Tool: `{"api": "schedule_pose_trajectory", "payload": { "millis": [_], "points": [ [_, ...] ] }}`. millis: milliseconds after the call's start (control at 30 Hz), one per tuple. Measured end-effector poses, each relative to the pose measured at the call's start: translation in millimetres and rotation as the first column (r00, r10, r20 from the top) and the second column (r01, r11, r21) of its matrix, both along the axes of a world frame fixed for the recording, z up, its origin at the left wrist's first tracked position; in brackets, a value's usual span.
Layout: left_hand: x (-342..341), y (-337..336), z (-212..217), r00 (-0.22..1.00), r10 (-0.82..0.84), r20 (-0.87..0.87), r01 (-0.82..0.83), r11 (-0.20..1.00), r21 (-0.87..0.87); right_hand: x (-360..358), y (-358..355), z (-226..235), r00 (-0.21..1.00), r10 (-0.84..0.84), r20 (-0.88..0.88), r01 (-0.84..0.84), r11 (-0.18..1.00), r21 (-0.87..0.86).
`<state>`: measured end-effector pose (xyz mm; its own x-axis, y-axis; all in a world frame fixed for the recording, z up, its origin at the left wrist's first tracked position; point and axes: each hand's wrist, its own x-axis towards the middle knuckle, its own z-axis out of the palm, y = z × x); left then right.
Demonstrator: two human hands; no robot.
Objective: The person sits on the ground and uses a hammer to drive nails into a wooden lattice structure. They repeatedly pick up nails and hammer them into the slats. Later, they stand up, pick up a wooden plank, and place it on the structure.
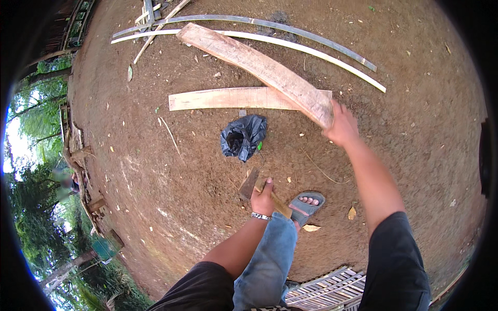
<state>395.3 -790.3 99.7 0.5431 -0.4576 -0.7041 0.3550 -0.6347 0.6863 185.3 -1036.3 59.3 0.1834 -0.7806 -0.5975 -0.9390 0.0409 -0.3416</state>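
Observation:
My right hand (343,127) is closed around the near right end of a long wooden plank (259,67). This plank slants up to the far left and crosses over a second plank (223,97) lying on the dirt. In my left hand (263,200) is a hatchet with a brown, rusty-looking head (249,183) and a wooden handle (281,208), held beside my knee. A black plastic bag (243,136) with its mouth open sits on the ground between my hands and the second plank.
Beyond the planks lie a grey strip (306,35) and a pale wooden strip (311,53). Scrap wood (150,15) is piled at the far left. My sandalled foot (307,203) stands near the hatchet handle. A slatted bamboo surface (332,290) is close by, and a person (77,181) is at left.

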Motion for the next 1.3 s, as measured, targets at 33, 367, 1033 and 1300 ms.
{"api": "schedule_pose_trajectory", "payload": {
  "millis": [33, 367, 1033, 1300],
  "points": [
    [-5.0, -3.7, -0.3, 1.000, 0.006, 0.019, -0.004, 0.998, -0.057, -5.0, 11.0, 5.9, 0.997, -0.002, 0.081, 0.000, 1.000, 0.017],
    [-27.5, -53.8, 37.8, 0.993, 0.072, -0.098, -0.094, 0.966, -0.243, -34.9, 160.2, 72.6, -0.027, -0.991, 0.129, -0.501, 0.126, 0.856],
    [-137.3, 143.7, 137.7, 0.693, -0.570, -0.441, 0.486, 0.822, -0.298, -116.9, 449.1, 250.3, -0.026, -0.986, 0.166, 0.407, 0.141, 0.902],
    [-196.7, 279.1, 114.6, 0.411, -0.798, -0.441, 0.834, 0.525, -0.173, -110.8, 650.1, 204.5, -0.371, -0.833, 0.410, 0.646, 0.086, 0.759]
  ]
}}
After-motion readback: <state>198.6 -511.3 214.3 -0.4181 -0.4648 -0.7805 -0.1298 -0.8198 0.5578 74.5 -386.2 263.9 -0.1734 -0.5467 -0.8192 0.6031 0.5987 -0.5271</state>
